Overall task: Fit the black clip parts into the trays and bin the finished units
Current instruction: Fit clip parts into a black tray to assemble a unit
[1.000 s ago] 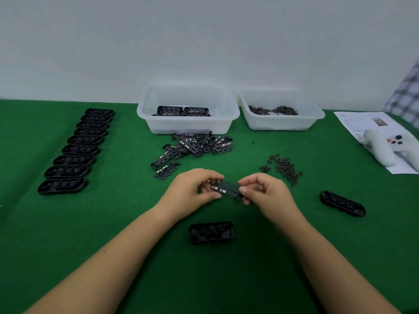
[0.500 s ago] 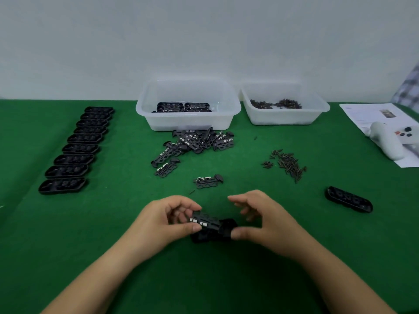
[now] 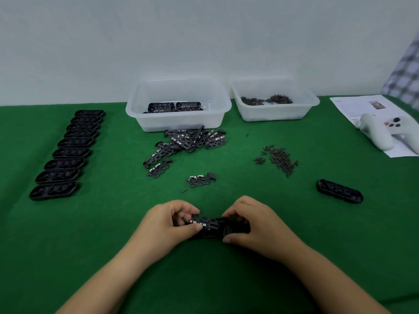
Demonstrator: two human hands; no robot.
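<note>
I'm pinching the clip (image 3: 205,222) with left fingers (image 3: 195,227), right hand (image 3: 254,225) gripping the tray (image 3: 235,230); seemingly half-seated, it needs pressing home.

table cloth (image 3: 113,245): plain green
trays (image 3: 65,152): black
clip parts (image 3: 188,141): black, with small silver marks
bins (image 3: 179,118): translucent white
screws (image 3: 281,158): dark brown
controller (image 3: 381,132): white, with black and red buttons
fabric at the right edge (image 3: 405,75): grey-and-white check

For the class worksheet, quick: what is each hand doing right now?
Left hand: fingers pinch the clip part.
Right hand: fingers grip the tray.
</note>
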